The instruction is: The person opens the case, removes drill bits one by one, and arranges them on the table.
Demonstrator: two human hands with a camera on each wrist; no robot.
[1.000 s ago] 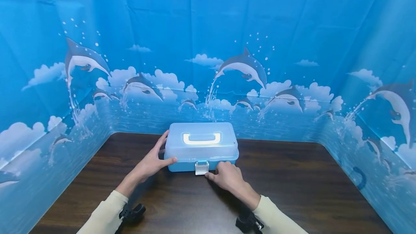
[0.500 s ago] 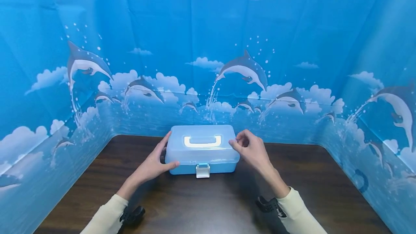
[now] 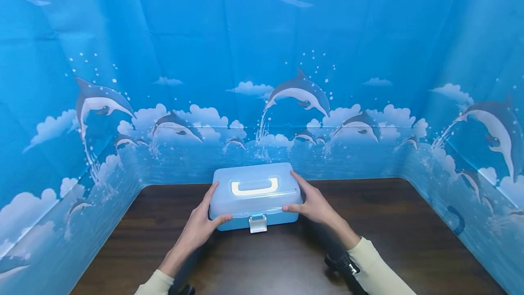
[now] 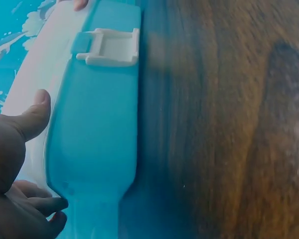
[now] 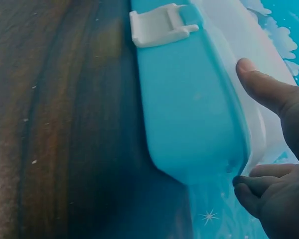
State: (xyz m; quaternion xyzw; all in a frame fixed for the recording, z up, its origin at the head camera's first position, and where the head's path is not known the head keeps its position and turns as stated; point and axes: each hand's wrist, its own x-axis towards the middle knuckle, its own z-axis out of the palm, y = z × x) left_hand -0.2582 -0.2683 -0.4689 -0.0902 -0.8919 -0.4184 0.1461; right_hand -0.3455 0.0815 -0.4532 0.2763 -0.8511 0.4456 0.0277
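Note:
A plastic storage box [image 3: 255, 203] with a translucent lid and a light blue base [image 4: 97, 119] sits on the table toward the back. Its white carry handle [image 3: 254, 191] lies flat on the lid. At the front, a white latch [image 3: 258, 224] is swung down and tilts out from the base. My left hand [image 3: 198, 224] grips the left end of the lid, thumb over the front edge and fingers along the side. Gripping the right end the same way is my right hand [image 3: 317, 201]. In both wrist views the lower fingers curl near the seam between lid and base.
Dark wood table [image 3: 266, 267] extends in front of the box and to both sides. A blue dolphin-print curtain [image 3: 262, 81] rises close behind the box and along both sides. Black straps with camera mounts [image 3: 343, 263] are worn on the forearms.
From beside the latch, my right hand has moved up and right to grip the lid's right end. My left hand has stayed on its end. The box has turned slightly.

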